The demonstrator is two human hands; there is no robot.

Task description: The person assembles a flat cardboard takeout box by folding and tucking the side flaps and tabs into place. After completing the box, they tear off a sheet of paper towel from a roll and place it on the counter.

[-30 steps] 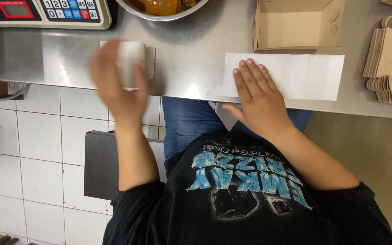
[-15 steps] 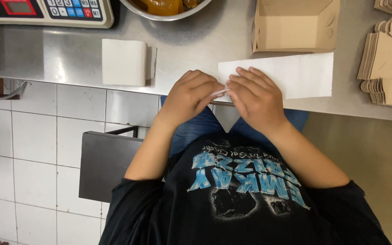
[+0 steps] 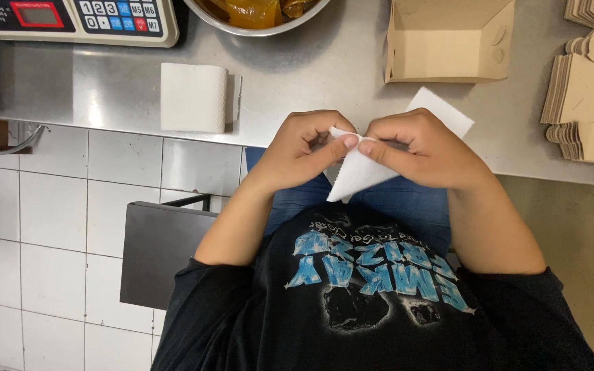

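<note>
Both hands pinch a white paper sheet (image 3: 355,175) just off the near edge of the steel counter (image 3: 311,75). My left hand (image 3: 304,148) grips the sheet's near corner with thumb and fingers. My right hand (image 3: 424,148) holds it from the other side, thumb tip touching the left thumb. The sheet is lifted and tilted. One pointed end hangs toward my lap, and the far end pokes out behind my right hand, lying toward an open brown cardboard box (image 3: 448,41).
A small stack of white papers (image 3: 192,97) lies on the counter to the left. A weighing scale (image 3: 70,20) and a metal bowl of food (image 3: 256,17) stand at the back. Flat folded cartons (image 3: 589,96) are piled at the right. A dark stool (image 3: 159,247) stands below.
My left hand left the white stack and joined my right hand at the sheet's end. The sheet, flat on the counter before, is now lifted, turned and pinched between both hands.
</note>
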